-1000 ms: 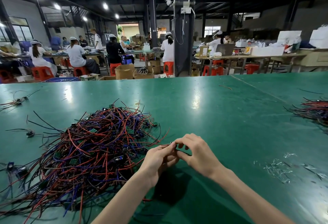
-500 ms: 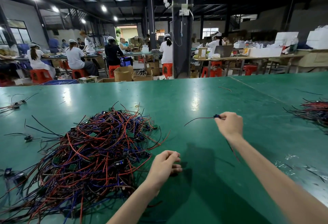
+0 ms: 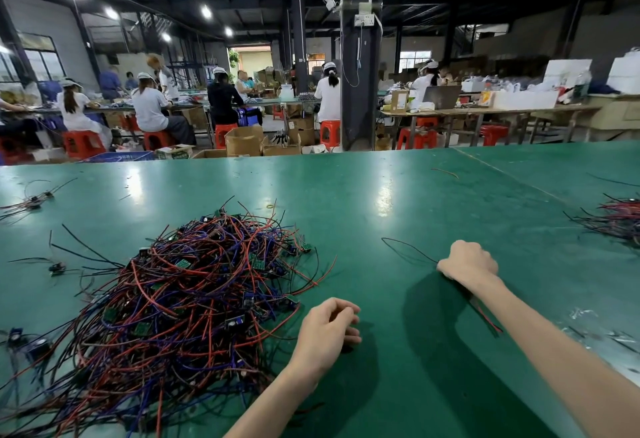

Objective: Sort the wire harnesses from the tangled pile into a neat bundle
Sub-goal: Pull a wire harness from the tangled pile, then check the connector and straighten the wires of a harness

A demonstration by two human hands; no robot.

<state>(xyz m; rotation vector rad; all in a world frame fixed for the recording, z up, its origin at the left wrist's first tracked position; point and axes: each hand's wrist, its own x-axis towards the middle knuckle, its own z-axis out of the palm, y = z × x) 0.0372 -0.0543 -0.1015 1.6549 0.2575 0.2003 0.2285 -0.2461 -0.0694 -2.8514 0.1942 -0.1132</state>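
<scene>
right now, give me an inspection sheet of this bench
surface: green table, glossy, lamp glare
job's things: tangled pile left of centre; one harness in the right grip; wire bundle at far right edge
clutter: stray harnesses at left; clear plastic scraps at right
grippers: left grip loosely curled beside the pile, holding nothing; right grip holds the harness
cables: white cable hanging on the pillar
surroundings: workers on red stools at benches behind; cardboard boxes on floor
</scene>
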